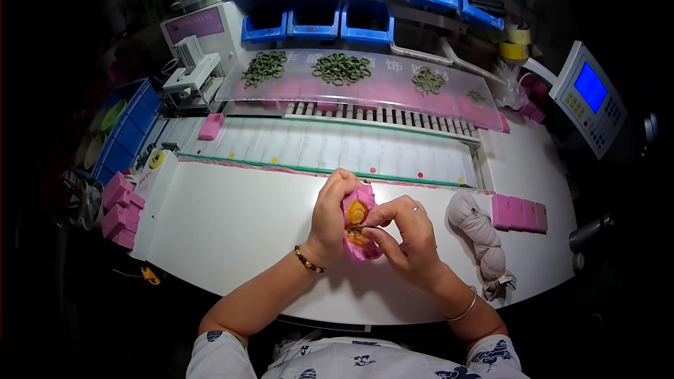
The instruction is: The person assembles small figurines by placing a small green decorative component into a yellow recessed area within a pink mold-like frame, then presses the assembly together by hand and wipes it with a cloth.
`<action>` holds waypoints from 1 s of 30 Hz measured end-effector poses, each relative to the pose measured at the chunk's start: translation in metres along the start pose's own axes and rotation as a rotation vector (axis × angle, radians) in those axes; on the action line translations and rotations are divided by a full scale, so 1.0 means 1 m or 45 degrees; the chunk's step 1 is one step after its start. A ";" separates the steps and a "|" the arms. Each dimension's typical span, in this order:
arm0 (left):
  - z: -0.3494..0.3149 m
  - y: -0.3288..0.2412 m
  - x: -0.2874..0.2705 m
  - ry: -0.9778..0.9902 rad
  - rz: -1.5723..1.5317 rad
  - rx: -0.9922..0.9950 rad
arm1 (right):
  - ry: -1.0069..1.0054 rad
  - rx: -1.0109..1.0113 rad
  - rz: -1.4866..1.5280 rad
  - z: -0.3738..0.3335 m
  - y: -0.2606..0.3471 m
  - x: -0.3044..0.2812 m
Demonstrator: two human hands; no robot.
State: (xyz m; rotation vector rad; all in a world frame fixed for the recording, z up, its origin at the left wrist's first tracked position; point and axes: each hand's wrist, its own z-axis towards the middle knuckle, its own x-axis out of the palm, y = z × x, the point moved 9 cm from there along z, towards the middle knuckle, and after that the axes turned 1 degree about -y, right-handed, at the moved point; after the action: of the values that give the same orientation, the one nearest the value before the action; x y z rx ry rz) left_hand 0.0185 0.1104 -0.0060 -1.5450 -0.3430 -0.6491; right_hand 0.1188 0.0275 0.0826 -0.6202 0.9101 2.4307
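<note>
Near the middle of the white table, my left hand (328, 216) is closed around the left side of a pink rubber mould (365, 251). The mould is spread, and its inner face shows yellow-orange hollows. My right hand (409, 242) comes in from the right, thumb and forefinger pinched together over the mould. Between those fingertips is a thin, dark, curved piece (356, 227), partly hidden and too small to name surely. It lies across the lower yellow-orange part of the mould.
Piles of green rings (340, 69) lie on a translucent board (302, 91) above a roller track (393, 116). Blue bins (314, 20) stand behind. Pink blocks (518, 213) and a twisted grey cloth (479, 235) lie right; more pink blocks (121, 216) are stacked left. A control panel (591, 91) stands right.
</note>
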 end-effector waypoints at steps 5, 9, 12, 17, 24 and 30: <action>-0.002 0.006 -0.002 -0.075 -0.019 -0.282 | -0.162 0.558 0.741 -0.008 -0.046 -0.009; -0.002 0.008 -0.001 -0.012 -0.015 -0.342 | -0.354 0.797 0.978 -0.017 -0.078 -0.019; -0.011 0.015 0.008 0.095 0.133 -0.451 | -0.449 0.870 0.918 -0.022 -0.085 -0.026; -0.022 0.009 0.030 0.322 0.151 -0.393 | -0.423 -0.017 -0.126 -0.001 -0.021 -0.050; -0.019 0.007 0.023 0.323 0.107 -0.418 | -0.267 -0.299 -0.355 -0.003 0.003 -0.030; -0.017 0.007 0.019 0.265 0.085 -0.462 | -0.240 -0.235 -0.366 -0.003 -0.004 -0.030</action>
State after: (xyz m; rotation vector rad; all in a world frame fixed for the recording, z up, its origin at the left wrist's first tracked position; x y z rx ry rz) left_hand 0.0344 0.0901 -0.0013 -1.8040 -0.0142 -0.8449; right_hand 0.1453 0.0206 0.0950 -0.5331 0.4879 2.2789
